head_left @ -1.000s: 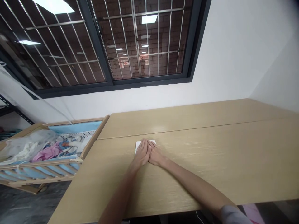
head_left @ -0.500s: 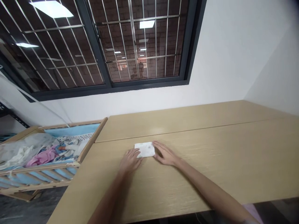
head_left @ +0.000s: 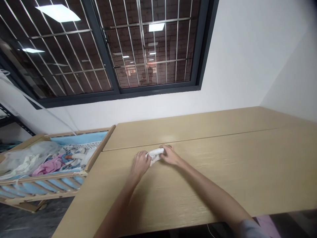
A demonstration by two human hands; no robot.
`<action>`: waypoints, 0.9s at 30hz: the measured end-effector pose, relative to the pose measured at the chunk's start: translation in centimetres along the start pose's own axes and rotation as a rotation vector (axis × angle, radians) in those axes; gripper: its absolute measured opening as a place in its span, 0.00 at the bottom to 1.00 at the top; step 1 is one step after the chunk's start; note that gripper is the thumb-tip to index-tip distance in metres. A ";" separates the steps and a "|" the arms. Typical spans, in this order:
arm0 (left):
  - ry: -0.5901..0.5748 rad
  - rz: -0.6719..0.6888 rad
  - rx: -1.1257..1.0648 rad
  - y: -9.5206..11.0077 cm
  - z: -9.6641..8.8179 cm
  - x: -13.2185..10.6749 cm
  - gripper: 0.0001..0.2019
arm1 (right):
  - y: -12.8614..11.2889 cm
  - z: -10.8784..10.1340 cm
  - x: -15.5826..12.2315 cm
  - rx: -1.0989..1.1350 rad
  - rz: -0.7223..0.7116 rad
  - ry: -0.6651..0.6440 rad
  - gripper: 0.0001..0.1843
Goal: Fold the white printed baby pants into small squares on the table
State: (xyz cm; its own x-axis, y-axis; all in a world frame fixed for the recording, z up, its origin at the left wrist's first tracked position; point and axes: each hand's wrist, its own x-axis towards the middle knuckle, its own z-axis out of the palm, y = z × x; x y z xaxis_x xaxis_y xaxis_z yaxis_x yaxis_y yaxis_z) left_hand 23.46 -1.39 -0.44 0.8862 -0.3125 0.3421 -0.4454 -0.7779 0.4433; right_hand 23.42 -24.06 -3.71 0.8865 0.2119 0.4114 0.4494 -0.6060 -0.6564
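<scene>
A small white folded cloth (head_left: pixel 155 153) with a faint print is held between my two hands over the wooden table. My left hand (head_left: pixel 140 163) is closed on its left end, the fingers curled over the edge. At the right end, my right hand (head_left: pixel 170 155) grips it between thumb and fingers. The cloth's upper part looks bent over into a rounded fold, while its lower part hangs or lies beneath. The fingertips behind the cloth are partly hidden.
The pale wooden table (head_left: pixel 210 165) has a seam running across it. To its left stands a wooden crib (head_left: pixel 99 150) with blue lining, holding a pink cloth (head_left: pixel 48 165), other fabrics and a clear plastic bag (head_left: pixel 29 153). A barred window (head_left: pixel 153 46) is in the wall behind.
The cloth lay flat with my hands resting at its sides. Now both hands have closed on its ends, and it is bent and narrower.
</scene>
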 end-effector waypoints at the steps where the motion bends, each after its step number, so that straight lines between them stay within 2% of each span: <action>1: 0.008 -0.041 -0.035 0.4 -0.7 -0.2 0.12 | -0.2 -0.8 0.7 0.121 0.019 -0.007 0.18; 4: -0.037 -0.143 -0.147 1.1 -1.9 -1.2 0.17 | -0.6 -2.7 2.8 0.446 0.087 -0.078 0.28; 6: -0.081 -0.212 -0.187 1.3 -1.6 -2.2 0.18 | -0.2 -3.0 4.0 0.503 0.172 -0.158 0.30; 9: -0.113 -0.332 -0.144 1.6 0.2 -3.6 0.16 | 1.1 -1.6 4.9 0.368 0.283 -0.273 0.29; 12: -0.143 -0.416 -0.022 1.9 2.1 -4.5 0.11 | 2.6 0.7 5.0 0.252 0.315 -0.306 0.26; 16: -0.152 -0.446 0.161 3.3 2.3 -5.0 0.13 | 2.7 1.8 4.4 0.192 0.283 -0.286 0.22; 18: -0.124 -0.408 0.223 4.5 2.0 -5.8 0.16 | 1.5 1.2 3.7 0.137 0.195 -0.254 0.22; 20: -0.090 -0.317 0.257 5.7 2.2 -7.2 0.19 | -0.3 0.4 2.5 0.041 -0.016 -0.264 0.25; 23: -0.063 -0.139 0.310 7.0 4.2 -9.8 0.25 | -2.8 -0.3 0.0 -0.062 -0.400 -0.435 0.30; 25: -0.061 -0.068 0.355 7.0 6.1 -11.4 0.26 | -3.5 0.0 -1.6 -0.044 -0.525 -0.563 0.32; 27: -0.053 -0.053 0.382 6.8 7.7 -12.4 0.25 | -3.0 0.5 -2.4 -0.026 -0.551 -0.648 0.31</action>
State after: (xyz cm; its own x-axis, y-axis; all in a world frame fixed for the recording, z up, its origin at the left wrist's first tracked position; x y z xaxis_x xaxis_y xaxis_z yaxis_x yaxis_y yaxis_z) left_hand 10.39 -6.99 -8.05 0.9165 -0.2860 0.2796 -0.3278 -0.9377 0.1152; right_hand 20.02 -22.35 -2.99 0.4330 0.8742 0.2198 0.8399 -0.3027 -0.4506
